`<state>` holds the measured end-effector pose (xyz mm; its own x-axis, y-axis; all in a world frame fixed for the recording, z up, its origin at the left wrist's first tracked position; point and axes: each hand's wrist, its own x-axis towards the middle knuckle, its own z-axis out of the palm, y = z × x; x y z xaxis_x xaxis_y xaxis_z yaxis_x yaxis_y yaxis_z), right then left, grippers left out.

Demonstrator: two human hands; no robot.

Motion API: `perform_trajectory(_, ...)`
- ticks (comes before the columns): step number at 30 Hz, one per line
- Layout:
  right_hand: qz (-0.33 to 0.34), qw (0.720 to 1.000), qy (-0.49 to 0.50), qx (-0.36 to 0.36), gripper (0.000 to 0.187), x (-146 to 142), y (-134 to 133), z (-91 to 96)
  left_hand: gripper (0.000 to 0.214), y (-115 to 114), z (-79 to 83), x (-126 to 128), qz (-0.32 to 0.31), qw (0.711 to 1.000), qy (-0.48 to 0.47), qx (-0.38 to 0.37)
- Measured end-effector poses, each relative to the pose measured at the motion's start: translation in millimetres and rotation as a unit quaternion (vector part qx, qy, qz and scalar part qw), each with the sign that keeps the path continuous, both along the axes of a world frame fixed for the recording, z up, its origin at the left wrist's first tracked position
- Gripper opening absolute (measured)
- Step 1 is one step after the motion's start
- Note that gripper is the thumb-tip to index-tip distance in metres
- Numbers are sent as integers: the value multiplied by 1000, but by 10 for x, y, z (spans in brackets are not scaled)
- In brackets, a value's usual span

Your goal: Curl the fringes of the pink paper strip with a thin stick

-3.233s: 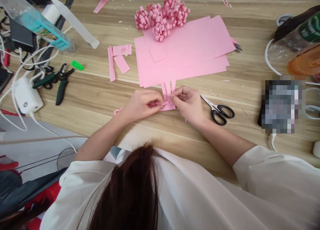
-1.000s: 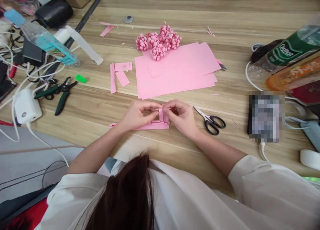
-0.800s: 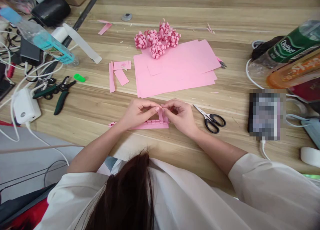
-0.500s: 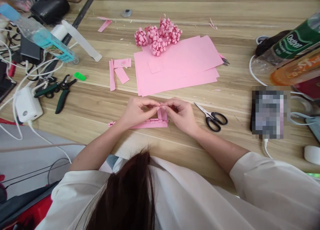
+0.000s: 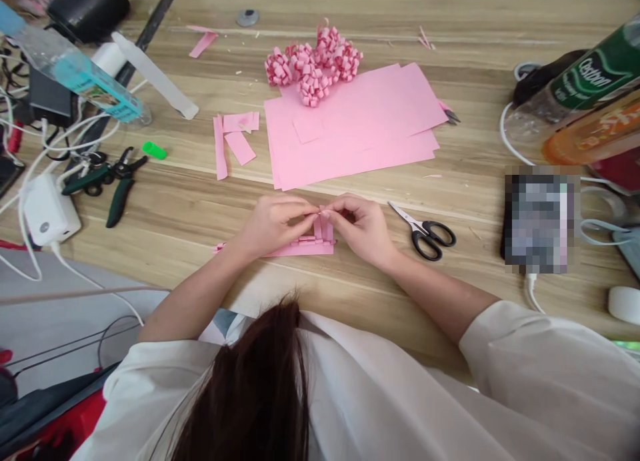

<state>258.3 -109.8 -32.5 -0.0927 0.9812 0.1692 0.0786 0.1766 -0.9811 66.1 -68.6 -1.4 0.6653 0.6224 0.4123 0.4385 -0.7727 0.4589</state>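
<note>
My left hand (image 5: 274, 224) and my right hand (image 5: 361, 227) meet near the table's front edge. Both are closed in a pinch on the upper end of a pink paper strip (image 5: 325, 229), which stands up from a longer pink paper piece (image 5: 305, 249) with a row of small loops along it. My left forearm and fingers hide part of that longer piece. Just right of my right hand lie black-handled scissors (image 5: 424, 231), blades spread a little. Beyond my hands are stacked pink paper sheets (image 5: 350, 134), with curly pink paper pompoms (image 5: 313, 67) at their back edge.
Pink paper scraps (image 5: 240, 147) lie left of the sheets. Farther left are a green cap (image 5: 155, 150), green-handled pliers (image 5: 120, 194), a white power adapter (image 5: 50, 211), cables and a plastic bottle (image 5: 90, 81). At right stand a phone (image 5: 540, 221) and bottles (image 5: 590, 81).
The view has shifted slightly, so the table items sit a bit farther left and higher. My hands keep nearly the same pinch on the strip.
</note>
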Motion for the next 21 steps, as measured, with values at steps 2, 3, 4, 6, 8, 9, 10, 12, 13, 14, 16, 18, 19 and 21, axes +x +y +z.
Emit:
perform_trajectory(2,-1,1000,0,-1,16,-1,2,-1,20,0,-6,-9,3,1000,16,4)
perform_trajectory(3,-1,1000,1,-1,15,-1,3,-1,19,-2,-5,-11,4,1000,23,7)
perform_trajectory(4,-1,1000,1,1,14,-2,4,-2,19,-4,-3,-12,5,999,30,10)
perform_trajectory(6,-5,1000,-2,6,13,-5,7,-5,20,-11,4,-10,7,999,36,15)
perform_trajectory(8,-12,1000,-4,9,12,-10,7,-8,21,-17,13,-5,6,999,34,8)
perform_trajectory(9,-16,1000,-2,8,12,-13,6,-9,21,-19,17,-2,7,999,31,-3)
perform_trajectory(10,-19,1000,0,5,12,-16,6,-11,21,-22,22,0,10,999,27,-16)
perform_trajectory(12,-20,1000,6,-3,13,-22,3,-12,21,-25,32,3,14,999,19,-44)
perform_trajectory(13,-18,1000,7,-8,15,-23,1,-12,22,-26,36,4,16,998,18,-57)
perform_trajectory(14,-16,1000,8,-13,16,-24,0,-11,22,-26,40,4,17,997,20,-66)
perform_trajectory(16,-13,1000,9,-18,19,-23,-2,-7,24,-26,46,5,12,997,28,-76)
perform_trajectory(18,-11,1000,11,-19,20,-20,-3,-3,25,-26,51,6,8,996,31,-83)
perform_trajectory(19,-10,1000,12,-18,19,-18,-3,-2,24,-27,54,6,7,996,29,-88)
perform_trajectory(21,-9,1000,11,-12,16,-16,-3,-2,24,-33,65,6,13,994,25,-103)
